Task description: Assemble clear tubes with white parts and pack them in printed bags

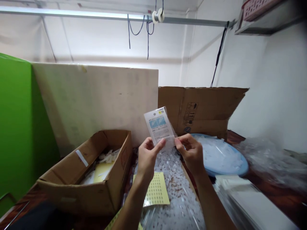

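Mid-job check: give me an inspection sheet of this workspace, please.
Surface: dark reddish-brown tabletop, partly covered.
Job's things: printed packet, held up; yellow sticker sheet on small whitish pieces.
Clutter: open cardboard box at left; blue basin, white stack and clear plastic at right.
Hands: left hand and right hand both pinch the packet's lower part.
Cables: dark cords hanging from overhead rail; material unclear.
Surroundings: green panel, whitish board, upright cardboard, pale walls.

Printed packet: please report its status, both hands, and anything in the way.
Left hand pinching packet near bottom; right hand pinching lower right edge. Packet raised, tilted, print visible. Left thumb covers part; yellow sheet lies below.
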`<state>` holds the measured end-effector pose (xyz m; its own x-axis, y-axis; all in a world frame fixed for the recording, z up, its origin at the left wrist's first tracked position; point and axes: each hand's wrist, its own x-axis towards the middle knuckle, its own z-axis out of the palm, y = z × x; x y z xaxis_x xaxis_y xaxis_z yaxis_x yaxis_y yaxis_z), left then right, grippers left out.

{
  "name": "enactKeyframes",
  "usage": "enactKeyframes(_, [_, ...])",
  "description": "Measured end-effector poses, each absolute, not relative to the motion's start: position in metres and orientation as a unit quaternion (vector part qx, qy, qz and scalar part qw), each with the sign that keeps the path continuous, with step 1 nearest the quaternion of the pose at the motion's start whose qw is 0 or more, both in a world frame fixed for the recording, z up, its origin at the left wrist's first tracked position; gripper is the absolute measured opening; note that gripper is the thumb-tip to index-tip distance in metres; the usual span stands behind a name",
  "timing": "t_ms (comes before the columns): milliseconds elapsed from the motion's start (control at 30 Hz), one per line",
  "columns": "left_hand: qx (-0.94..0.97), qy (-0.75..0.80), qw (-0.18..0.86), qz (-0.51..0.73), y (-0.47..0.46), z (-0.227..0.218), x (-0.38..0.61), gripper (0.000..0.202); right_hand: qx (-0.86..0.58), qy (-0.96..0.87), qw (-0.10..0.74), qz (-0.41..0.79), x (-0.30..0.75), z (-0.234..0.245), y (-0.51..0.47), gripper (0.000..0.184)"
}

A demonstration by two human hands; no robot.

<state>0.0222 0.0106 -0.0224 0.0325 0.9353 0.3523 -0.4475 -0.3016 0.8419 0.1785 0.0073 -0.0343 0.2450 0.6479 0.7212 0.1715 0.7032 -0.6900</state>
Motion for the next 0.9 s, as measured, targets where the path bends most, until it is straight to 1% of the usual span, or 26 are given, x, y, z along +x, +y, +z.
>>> enactKeyframes(67, [0.475,0.263,0.547,0.637,0.013,-0.022,0.015,0.032,-0.343,-0.585,0.713,0.177,0.178,-0.034,0.007,0.021])
enactKeyframes(267, [0.510,0.251,0.580,0.583,0.019,-0.014,-0.005,0.042,-0.327,-0.554,0.733,0.220,0.175,-0.031,0.007,0.024])
enactKeyframes(433, [0.533,0.276,0.539,0.591,0.020,-0.016,-0.008,0.041,-0.235,-0.485,0.748,0.388,0.174,-0.029,0.013,0.034])
enactKeyframes(500, [0.559,0.286,0.531,0.569,0.021,-0.018,-0.011,0.040,-0.216,-0.491,0.722,0.438,0.178,-0.028,0.013,0.040])
enactKeyframes(567, [0.587,0.297,0.524,0.541,0.022,-0.019,-0.014,0.038,-0.225,-0.524,0.678,0.464,0.184,-0.027,0.009,0.045])
enactKeyframes(667, [0.603,0.297,0.538,0.509,0.022,-0.020,-0.016,0.037,-0.250,-0.571,0.613,0.486,0.190,-0.026,0.002,0.041])
enactKeyframes(767, [0.596,0.281,0.561,0.501,0.021,-0.021,-0.009,0.043,-0.245,-0.560,0.616,0.497,0.187,-0.028,0.000,0.037])
enactKeyframes(833, [0.603,0.289,0.524,0.528,0.019,-0.022,-0.001,0.039,-0.232,-0.530,0.642,0.504,0.181,-0.029,0.002,0.037])
enactKeyframes(867, [0.611,0.300,0.472,0.560,0.019,-0.022,0.002,0.035,-0.227,-0.516,0.654,0.504,0.177,-0.030,0.003,0.036])
enactKeyframes(900, [0.622,0.309,0.397,0.600,0.018,-0.022,0.004,0.032,-0.223,-0.503,0.667,0.502,0.174,-0.029,0.005,0.035])
